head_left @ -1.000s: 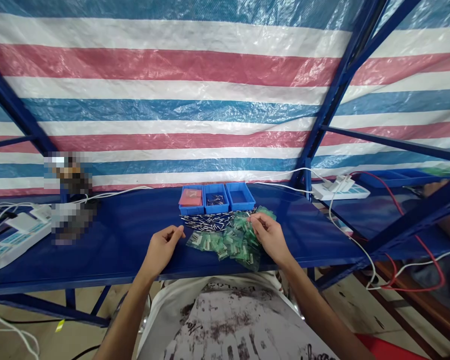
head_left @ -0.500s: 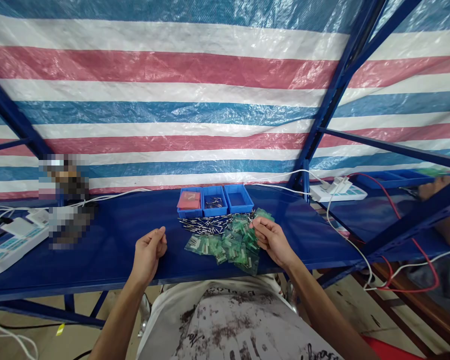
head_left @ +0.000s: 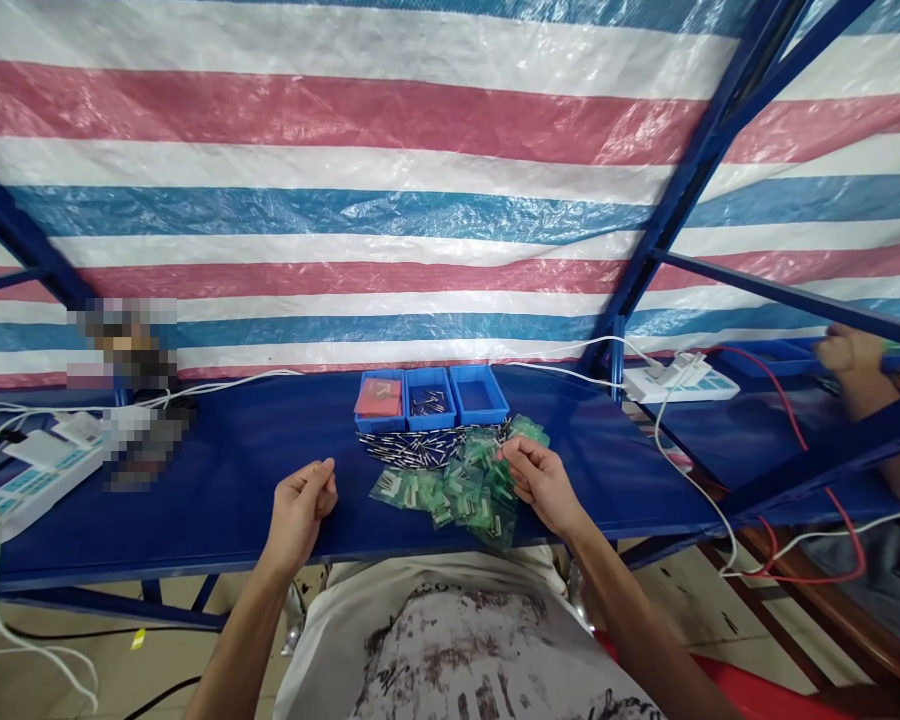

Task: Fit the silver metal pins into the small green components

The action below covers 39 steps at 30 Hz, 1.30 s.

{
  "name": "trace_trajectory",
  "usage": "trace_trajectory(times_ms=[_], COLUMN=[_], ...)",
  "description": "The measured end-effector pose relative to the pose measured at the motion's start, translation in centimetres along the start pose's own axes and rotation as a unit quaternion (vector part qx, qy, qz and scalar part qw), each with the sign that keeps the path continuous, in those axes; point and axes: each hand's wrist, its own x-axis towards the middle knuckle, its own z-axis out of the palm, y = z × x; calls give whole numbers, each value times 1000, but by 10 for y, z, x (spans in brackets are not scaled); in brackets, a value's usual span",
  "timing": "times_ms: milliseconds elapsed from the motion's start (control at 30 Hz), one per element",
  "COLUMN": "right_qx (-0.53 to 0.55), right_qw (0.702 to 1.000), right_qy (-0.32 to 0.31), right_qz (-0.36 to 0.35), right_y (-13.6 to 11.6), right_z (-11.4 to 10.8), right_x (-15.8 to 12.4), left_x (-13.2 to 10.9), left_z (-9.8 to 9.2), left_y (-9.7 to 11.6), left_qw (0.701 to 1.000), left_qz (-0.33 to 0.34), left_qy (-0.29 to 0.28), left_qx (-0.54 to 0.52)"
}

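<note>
My left hand (head_left: pixel 300 508) rests on the blue bench (head_left: pixel 232 480) with its fingers curled together; whether anything is in them is hidden. My right hand (head_left: pixel 540 478) lies on the right side of a heap of small green plastic bags (head_left: pixel 450 487), its fingers pinched at the heap's top edge. Behind the bags lies a pile of thin metal pins (head_left: pixel 420 445). Three small blue bins (head_left: pixel 431 395) stand in a row further back: the left one holds something red, the middle one holds a few pins.
White power strips sit at the left (head_left: pixel 22 470) and the right (head_left: pixel 679 380), with white and red cables trailing. Blue rack struts (head_left: pixel 675 200) rise at the right. Another person's hand (head_left: pixel 847 355) shows at the neighbouring bench. A striped tarp hangs behind.
My left hand pulled back from the pin pile toward the bench's front edge and curled closed. My right hand stayed at the bags. The neighbour's hand rose.
</note>
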Motion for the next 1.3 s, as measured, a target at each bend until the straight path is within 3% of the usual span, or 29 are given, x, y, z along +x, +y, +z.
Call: trace_trajectory(times_ms=[867, 1100, 1200, 1300], right_qx=[-14, 5, 8, -51], right_qw=[999, 999, 999, 997], right_qy=[10, 36, 33, 28], right_qz=[48, 22, -7, -47], right_y=[-2, -1, -6, -11], right_z=[3, 7, 17, 31], right_x=[-3, 1, 5, 17], left_x=[-5, 0, 6, 18], left_z=[-6, -7, 3, 19], left_y=[-6, -11, -6, 3], left_qw=[997, 984, 974, 948], left_qz=[-7, -5, 5, 67], left_qy=[24, -8, -33, -58], left_qx=[70, 177, 223, 306])
